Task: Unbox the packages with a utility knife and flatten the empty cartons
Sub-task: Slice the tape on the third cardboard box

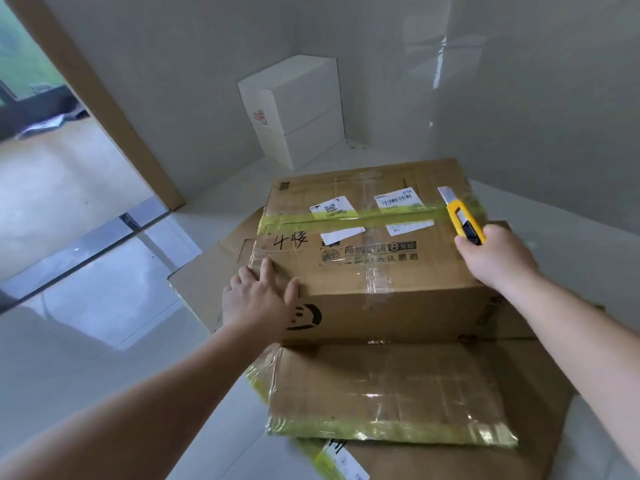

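Fingers of the right hand (498, 258) are wrapping tightly round the black rear end of the yellow plastic utility knife (462, 220), whose bare steel blade is pointing up and away from the person, hovering over the right end of the yellow-green tape strip (360, 216). That strip is the thing the cut turns on — it is running left to right along the centre seam of the sealed brown cardboard box (374, 258), so its long axis is lying crosswise to the knife and stretching away to the left of the blade. The right hand is plainly the nearer one to the seam's right end; the blade tip seems to be just above the tape, though whether it is touching is hard to tell. The left hand (256, 299) is lying flat with straight, spread fingers on the box's near left top corner, pressing it steady, well apart from the blade.

The box is resting on flattened brown cartons (391, 389) spread over the pale glossy floor (86, 358), one of them edged with the same yellow-green tape. Beyond, a white rectangular box (294, 109) is standing in the corner of the grey walls, and a glass door (69, 168) is showing at the left. A leftward draw along the seam looks likely — toward the bracing hand, so care is needed.
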Motion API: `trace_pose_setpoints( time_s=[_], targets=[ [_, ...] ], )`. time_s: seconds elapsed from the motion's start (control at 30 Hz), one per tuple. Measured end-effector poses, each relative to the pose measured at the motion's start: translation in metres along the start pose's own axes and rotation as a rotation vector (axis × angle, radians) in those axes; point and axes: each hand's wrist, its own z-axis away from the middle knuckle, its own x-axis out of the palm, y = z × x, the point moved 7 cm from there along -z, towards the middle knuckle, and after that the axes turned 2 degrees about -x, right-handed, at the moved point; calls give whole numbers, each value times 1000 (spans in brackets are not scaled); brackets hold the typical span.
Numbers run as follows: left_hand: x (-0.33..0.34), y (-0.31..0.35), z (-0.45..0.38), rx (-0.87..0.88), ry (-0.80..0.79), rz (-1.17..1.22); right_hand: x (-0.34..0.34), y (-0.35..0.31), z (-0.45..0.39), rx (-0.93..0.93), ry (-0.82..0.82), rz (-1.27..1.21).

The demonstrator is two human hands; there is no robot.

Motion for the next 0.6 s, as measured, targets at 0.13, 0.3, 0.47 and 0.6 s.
trace_pose_setpoints(
  time_s=[0.13, 0.3, 0.47, 0.6],
  targets=[
    [-17, -14, 18, 34, 44, -79, -2, 5, -5, -34, -17, 21],
    [-36, -13, -24, 217, 126, 14, -10, 6, 37, -104, 39, 126],
    [-49, 33, -85, 430, 142, 64, 3, 11, 83, -75, -70, 149],
    [-53, 56, -129, 449, 132, 90, 8, 14, 101, 23, -49, 79]
  ],
)
